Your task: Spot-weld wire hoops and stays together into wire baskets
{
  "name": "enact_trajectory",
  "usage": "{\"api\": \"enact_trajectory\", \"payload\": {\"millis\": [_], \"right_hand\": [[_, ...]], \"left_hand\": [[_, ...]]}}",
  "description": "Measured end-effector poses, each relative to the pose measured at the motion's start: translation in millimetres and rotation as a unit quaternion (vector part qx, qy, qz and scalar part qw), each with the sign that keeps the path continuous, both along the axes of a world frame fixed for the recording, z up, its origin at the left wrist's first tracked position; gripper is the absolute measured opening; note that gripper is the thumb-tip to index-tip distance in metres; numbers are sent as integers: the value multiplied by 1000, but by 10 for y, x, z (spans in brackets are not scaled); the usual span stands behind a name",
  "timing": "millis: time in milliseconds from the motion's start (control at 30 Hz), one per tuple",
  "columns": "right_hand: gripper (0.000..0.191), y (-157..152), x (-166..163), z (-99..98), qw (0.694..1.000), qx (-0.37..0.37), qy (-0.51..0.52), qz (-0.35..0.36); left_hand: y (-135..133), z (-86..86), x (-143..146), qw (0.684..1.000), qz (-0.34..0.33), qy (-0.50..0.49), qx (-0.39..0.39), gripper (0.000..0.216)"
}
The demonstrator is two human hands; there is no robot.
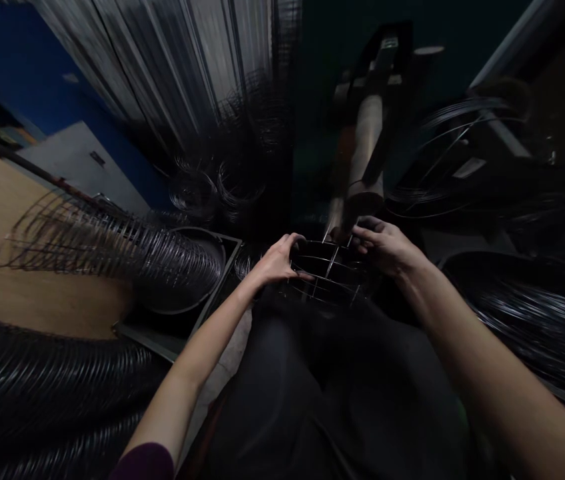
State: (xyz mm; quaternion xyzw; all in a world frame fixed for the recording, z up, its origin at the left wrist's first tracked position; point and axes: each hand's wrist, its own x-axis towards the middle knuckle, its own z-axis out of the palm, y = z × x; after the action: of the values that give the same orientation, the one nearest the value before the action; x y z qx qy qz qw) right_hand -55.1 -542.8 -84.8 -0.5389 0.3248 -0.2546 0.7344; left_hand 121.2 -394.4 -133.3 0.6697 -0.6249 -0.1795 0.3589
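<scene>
A round frame of thin metal wires (330, 267), with curved rings and crossing rods, is held in front of my lap. My left hand (282, 260) grips its left side, thumb and fingers around the outer wires. At the frame's upper right, my right hand (380, 243) is closed in a pinch near a rod; what lies between the fingertips is too dark to make out. Just beyond the frame, the cylindrical metal arm of a machine (367, 137) points down toward it, its lower end in shadow.
Left, a long row of wire rings (127, 243) leans out of a round dish (177, 310). Dark stacked rings (47, 373) fill the lower left. More wire rings (537, 307) lie at the right. Bundled metal rods (182, 60) stand behind, near wire coils (192, 190).
</scene>
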Motion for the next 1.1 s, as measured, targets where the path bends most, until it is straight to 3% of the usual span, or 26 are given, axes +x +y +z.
{"api": "enact_trajectory", "payload": {"millis": [200, 367, 767, 1100], "right_hand": [[44, -58, 51, -5, 1000, -18, 19, 7], [46, -54, 90, -1, 999, 10, 31, -9], [37, -109, 153, -32, 999, -5, 27, -16], [30, -32, 174, -65, 999, 40, 8, -36]], "left_hand": [[-7, -26, 21, 1000, -1, 18, -14, 78], [-29, -31, 59, 1000, -5, 23, -6, 78], [-114, -6, 166, 999, -28, 27, -14, 80], [-182, -20, 255, 997, -61, 47, -7, 83]]}}
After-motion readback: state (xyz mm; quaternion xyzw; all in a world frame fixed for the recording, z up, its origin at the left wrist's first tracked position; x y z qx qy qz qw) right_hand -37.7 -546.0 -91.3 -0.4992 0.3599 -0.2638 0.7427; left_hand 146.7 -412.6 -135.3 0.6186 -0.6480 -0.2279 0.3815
